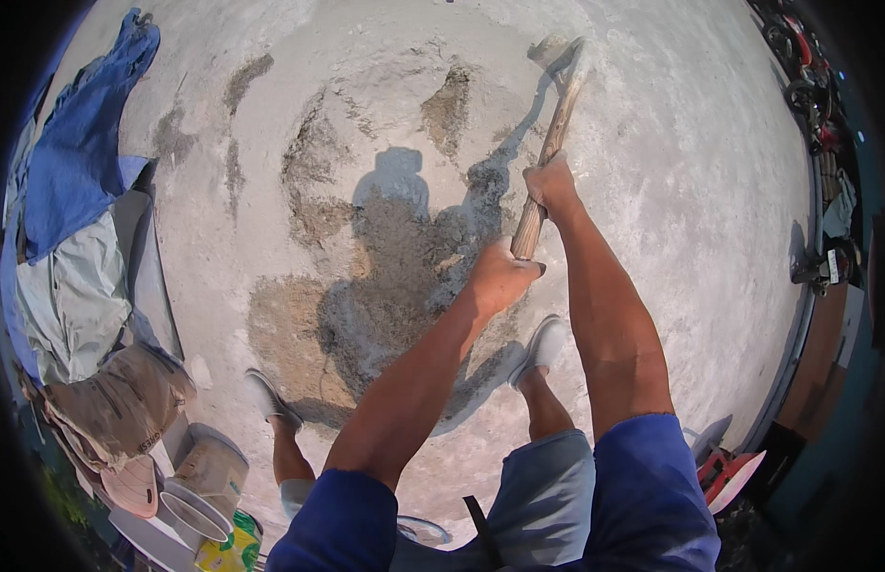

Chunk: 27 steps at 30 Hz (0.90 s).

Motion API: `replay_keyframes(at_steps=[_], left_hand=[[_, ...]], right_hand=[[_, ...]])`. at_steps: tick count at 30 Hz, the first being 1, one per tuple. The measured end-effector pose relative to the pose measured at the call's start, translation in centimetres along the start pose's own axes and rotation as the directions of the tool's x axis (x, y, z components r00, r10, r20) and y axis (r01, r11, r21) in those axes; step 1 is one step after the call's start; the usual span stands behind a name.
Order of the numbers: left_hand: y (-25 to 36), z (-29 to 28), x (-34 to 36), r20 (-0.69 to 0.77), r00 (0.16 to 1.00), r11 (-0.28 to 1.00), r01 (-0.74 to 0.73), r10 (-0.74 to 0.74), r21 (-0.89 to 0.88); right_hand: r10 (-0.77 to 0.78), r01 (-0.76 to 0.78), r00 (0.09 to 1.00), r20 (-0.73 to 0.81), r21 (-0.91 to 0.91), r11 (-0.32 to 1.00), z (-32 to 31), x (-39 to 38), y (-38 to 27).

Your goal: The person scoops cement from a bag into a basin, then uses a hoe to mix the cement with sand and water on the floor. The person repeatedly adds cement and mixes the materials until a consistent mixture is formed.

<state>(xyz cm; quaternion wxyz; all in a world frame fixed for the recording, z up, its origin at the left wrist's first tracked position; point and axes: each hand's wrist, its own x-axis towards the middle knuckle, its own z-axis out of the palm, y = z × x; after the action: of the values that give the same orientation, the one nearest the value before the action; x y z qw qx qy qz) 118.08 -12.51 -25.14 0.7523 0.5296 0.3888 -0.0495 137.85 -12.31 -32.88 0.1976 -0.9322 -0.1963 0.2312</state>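
The person stands on a grey concrete floor [652, 191], both hands wrapped around a wooden handle [549, 153]. The left hand [500, 276] closes on the handle's near end; the right hand [551, 183] grips just above it, farther up the shaft. The tool head [557, 50] at the handle's far end touches the floor beside a damp patch of mortar [385, 257]. Well to the left of the handle lie a blue tarp [80, 143] and tan sacks [118, 400], with buckets [209, 477] near them.
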Motion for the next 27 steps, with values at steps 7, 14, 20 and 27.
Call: replay_keyframes(at_steps=[7, 14, 20, 27], left_hand=[[-4.1, -6.9, -16.2, -0.041, 0.995, 0.977, 0.097, -0.091, 0.19], [-8.2, -12.7, -34.4, -0.077, 0.944, 0.91, 0.331, -0.322, 0.248], [-11.2, -16.2, -47.8, -0.122, 0.923, 0.835, 0.383, -0.366, 0.395], [-21.4, -21.6, -57.9, -0.096, 0.884, 0.695, 0.424, -0.458, 0.581]], right_hand=[[0.189, -0.207, 0.977, 0.098, 0.221, 0.953, 6.6, -7.7, -2.3], [0.32, -0.458, 0.889, 0.329, 0.642, 0.615, 12.2, -24.0, -6.7], [0.353, -0.596, 0.802, 0.482, 0.693, 0.406, 10.0, -38.9, -10.1], [0.228, -0.851, 0.472, 0.852, 0.508, -0.132, 10.4, -49.0, -9.6]])
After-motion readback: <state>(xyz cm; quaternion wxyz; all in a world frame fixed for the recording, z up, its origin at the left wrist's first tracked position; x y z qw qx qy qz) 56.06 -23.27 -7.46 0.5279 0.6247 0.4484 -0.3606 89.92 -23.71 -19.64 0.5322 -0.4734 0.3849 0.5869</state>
